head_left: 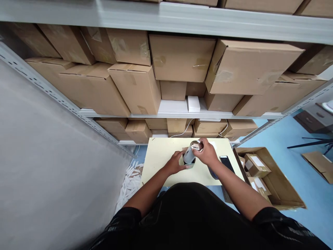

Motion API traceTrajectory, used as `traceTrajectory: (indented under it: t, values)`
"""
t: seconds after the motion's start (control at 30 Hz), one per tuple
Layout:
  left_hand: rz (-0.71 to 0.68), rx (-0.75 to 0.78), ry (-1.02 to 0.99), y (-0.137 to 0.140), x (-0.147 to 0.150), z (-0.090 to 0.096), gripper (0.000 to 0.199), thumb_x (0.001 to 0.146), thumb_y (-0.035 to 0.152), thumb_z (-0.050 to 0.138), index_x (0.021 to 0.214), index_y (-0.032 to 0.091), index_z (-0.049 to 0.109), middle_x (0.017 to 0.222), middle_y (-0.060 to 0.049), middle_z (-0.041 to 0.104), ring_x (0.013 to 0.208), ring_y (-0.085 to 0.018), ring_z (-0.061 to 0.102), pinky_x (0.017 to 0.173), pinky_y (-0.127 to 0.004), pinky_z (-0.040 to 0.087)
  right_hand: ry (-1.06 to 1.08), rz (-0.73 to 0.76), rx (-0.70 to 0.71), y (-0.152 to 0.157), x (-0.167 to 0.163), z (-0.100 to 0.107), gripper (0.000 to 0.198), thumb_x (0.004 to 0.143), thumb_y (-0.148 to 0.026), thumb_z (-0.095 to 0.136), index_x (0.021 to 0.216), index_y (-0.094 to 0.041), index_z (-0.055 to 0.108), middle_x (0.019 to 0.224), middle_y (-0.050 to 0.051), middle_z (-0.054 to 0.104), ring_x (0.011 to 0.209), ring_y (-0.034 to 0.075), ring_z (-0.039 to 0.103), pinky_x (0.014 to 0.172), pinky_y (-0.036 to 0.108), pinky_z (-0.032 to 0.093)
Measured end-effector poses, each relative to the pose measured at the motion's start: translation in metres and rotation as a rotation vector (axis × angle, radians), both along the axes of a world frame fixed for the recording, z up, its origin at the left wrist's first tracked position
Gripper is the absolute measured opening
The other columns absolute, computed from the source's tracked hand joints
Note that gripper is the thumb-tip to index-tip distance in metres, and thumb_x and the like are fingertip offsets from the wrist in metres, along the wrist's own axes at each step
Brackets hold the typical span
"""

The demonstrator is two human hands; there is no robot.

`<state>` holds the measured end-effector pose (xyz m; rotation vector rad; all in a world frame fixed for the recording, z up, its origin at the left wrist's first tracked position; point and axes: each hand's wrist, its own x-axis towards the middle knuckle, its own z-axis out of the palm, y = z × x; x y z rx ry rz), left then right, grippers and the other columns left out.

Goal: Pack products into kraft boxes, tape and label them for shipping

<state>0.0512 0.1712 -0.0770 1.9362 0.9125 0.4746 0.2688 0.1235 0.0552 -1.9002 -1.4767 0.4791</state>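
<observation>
A silver-grey cylinder (189, 156) with a shiny rim leans slightly over the pale table (156, 154). Its lower end sits in the open top of a small box (189, 166). My right hand (208, 152) grips the cylinder's upper rim with the fingers curled round it. On the other side, my left hand (174, 164) has its thumb and fingers closed about the small box. Beneath my right forearm lies a dark blue object (212, 173), mostly hidden. A black phone (227, 162) rests to the right of that forearm.
Shelves (171, 115) stacked with cardboard boxes (182, 55) rise beyond the table. A small white box (193, 104) sits on the middle shelf. To the right stands a large open carton (286, 184) holding several smaller boxes. White strips (127, 187) lie heaped on the floor at left.
</observation>
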Motion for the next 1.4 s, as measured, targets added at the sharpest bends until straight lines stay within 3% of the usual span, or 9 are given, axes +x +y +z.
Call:
traceTrajectory:
  t: [0.23,0.5,0.6,0.73,0.87,1.07,1.17,1.27,1.4]
  values:
    - [-0.018,0.079,0.007,0.01,0.007,0.026,0.11,0.07,0.056,0.089,0.16,0.018,0.039,0.162,-0.019,0.036,0.151,-0.039,0.036,0.127,-0.054,0.029,0.353,-0.039,0.266,0.023,0.019,0.022,0.041,0.076,-0.045,0.072,0.109,-0.025,0.057,0.09,0.002,0.069,0.074,0.019,0.062,0.074,0.033,0.05]
    - [0.089,-0.113,-0.064,-0.008,0.001,0.02,0.102,0.08,0.048,0.082,0.163,0.024,0.03,0.164,-0.019,0.035,0.15,-0.038,0.041,0.12,-0.057,0.039,0.279,-0.111,0.323,0.013,0.041,0.03,0.045,0.073,-0.044,0.076,0.109,-0.025,0.059,0.091,0.002,0.069,0.074,0.018,0.059,0.076,0.034,0.05]
    - [0.098,-0.102,-0.224,-0.014,0.009,0.043,0.105,0.079,0.049,0.084,0.163,0.027,0.027,0.163,-0.019,0.036,0.148,-0.037,0.043,0.116,-0.055,0.043,0.389,-0.126,0.307,0.016,0.043,0.039,0.048,0.072,-0.049,0.079,0.108,-0.024,0.06,0.092,0.003,0.069,0.078,0.02,0.062,0.078,0.035,0.051]
    - [0.212,-0.038,-0.3,-0.02,0.033,0.091,0.096,0.071,0.044,0.09,0.152,0.025,0.043,0.153,-0.016,0.05,0.139,-0.037,0.052,0.113,-0.052,0.045,0.55,-0.093,0.257,0.027,0.033,0.047,0.058,0.07,-0.062,0.081,0.108,-0.024,0.06,0.093,0.004,0.068,0.085,0.023,0.063,0.079,0.036,0.052]
    - [0.16,-0.358,-0.548,-0.027,0.043,0.113,0.081,0.076,0.049,0.084,0.143,0.021,0.049,0.132,-0.014,0.067,0.113,-0.032,0.069,0.093,-0.045,0.056,0.87,0.117,0.207,0.024,0.023,0.047,0.067,0.077,-0.072,0.07,0.124,-0.025,0.061,0.107,0.007,0.07,0.094,0.026,0.065,0.082,0.038,0.053]
    - [-0.14,-0.881,-0.801,-0.033,0.04,0.108,0.079,0.08,0.066,0.072,0.135,0.01,0.058,0.117,-0.024,0.073,0.099,-0.038,0.074,0.074,-0.043,0.058,1.241,0.316,-0.012,0.007,0.01,0.038,0.053,0.078,-0.064,0.068,0.113,-0.024,0.066,0.097,0.009,0.074,0.091,0.031,0.069,0.079,0.044,0.055]
    - [-0.087,-0.887,-0.795,-0.038,0.046,0.114,0.08,0.082,0.07,0.071,0.137,0.015,0.056,0.126,-0.022,0.069,0.109,-0.037,0.07,0.083,-0.045,0.057,1.228,0.195,0.06,0.011,0.004,0.039,0.05,0.077,-0.06,0.076,0.109,-0.024,0.063,0.092,0.006,0.073,0.084,0.028,0.068,0.074,0.04,0.055]
    - [0.165,-0.711,-0.802,-0.043,0.052,0.124,0.072,0.077,0.052,0.086,0.134,0.024,0.052,0.129,-0.012,0.067,0.109,-0.027,0.069,0.085,-0.036,0.056,1.126,0.07,0.195,0.015,0.002,0.043,0.055,0.072,-0.056,0.084,0.112,-0.027,0.059,0.095,0.003,0.071,0.083,0.024,0.066,0.074,0.036,0.054]
    - [0.211,-0.759,-0.808,-0.044,0.054,0.134,0.062,0.081,0.052,0.081,0.127,0.021,0.055,0.116,-0.011,0.07,0.099,-0.026,0.071,0.076,-0.033,0.055,1.195,0.205,0.128,0.013,0.009,0.047,0.055,0.077,-0.063,0.071,0.116,-0.027,0.059,0.096,0.006,0.073,0.088,0.03,0.068,0.075,0.042,0.055]
